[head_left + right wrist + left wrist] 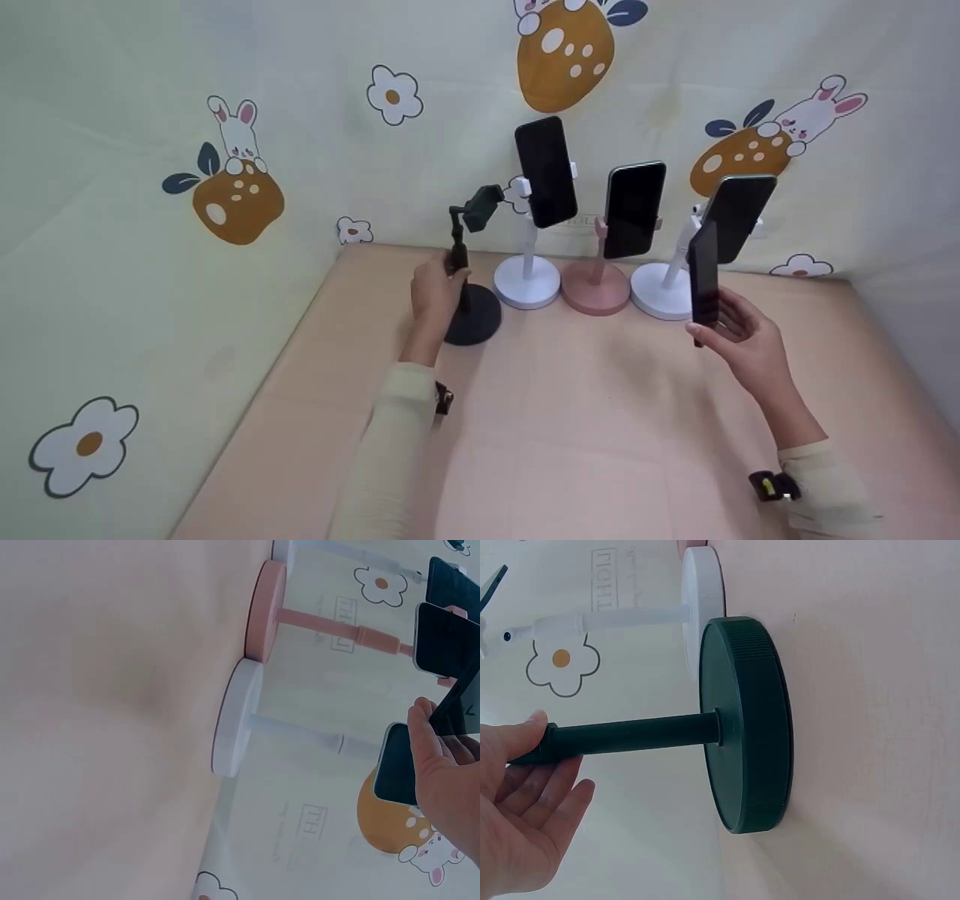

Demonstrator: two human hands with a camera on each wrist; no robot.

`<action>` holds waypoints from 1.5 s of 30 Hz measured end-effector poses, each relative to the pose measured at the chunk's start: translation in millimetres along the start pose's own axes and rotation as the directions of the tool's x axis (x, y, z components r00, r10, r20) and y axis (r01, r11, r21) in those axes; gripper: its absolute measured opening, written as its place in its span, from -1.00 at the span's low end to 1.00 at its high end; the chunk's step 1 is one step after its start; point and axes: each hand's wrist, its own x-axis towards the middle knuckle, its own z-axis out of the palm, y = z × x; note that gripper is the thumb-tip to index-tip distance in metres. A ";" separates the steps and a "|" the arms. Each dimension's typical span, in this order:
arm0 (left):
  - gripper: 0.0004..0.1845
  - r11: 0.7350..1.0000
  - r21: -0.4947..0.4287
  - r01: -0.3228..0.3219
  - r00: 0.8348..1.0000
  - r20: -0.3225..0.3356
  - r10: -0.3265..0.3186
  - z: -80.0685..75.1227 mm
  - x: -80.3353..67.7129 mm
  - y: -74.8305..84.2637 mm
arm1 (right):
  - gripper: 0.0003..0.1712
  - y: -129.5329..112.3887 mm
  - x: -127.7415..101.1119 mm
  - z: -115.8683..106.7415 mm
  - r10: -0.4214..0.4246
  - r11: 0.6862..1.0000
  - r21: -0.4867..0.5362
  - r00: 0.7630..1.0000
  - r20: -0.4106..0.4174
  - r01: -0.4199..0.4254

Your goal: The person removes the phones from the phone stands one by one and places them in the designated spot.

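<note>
My left hand [435, 292] grips the upright pole of a dark green phone stand [476, 319]. In the left wrist view, thumb and fingers close around the pole [630, 735] well above its round, ridged base [761, 727]. The clamp [482, 208] at the top of this stand carries no phone. My right hand [756, 352] holds a dark smartphone [704, 274] upright by its lower part, thumb on one side and fingers on the other. From the head it appears nearly edge-on, overlapping a phone [742, 214] mounted behind it.
Right of the green stand, a white stand [527, 283], a pink stand [596, 289] and another white stand [660, 291] line up along the back, each bearing a phone. A cloth with rabbits and flowers [395, 95] hangs behind the pinkish table [562, 450].
</note>
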 end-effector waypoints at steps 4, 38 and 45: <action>-0.73 1.000 0.010 0.000 1.000 -0.002 0.000 0.3 0.2 0.1 | -0.13 1.9 -1.8 -3.7 0.011 1.000 -0.002 1.000 -0.001 -0.011; -0.73 1.000 0.001 -0.010 1.000 -0.002 0.010 1.1 0.4 -0.8 | -0.07 19.5 -4.5 -27.3 0.117 0.992 -0.041 0.992 -0.056 -0.120; -0.74 1.000 0.015 -0.013 1.000 -0.012 0.013 0.9 0.3 -0.9 | -0.07 23.1 -4.1 -33.0 0.144 0.988 -0.045 0.987 -0.065 -0.148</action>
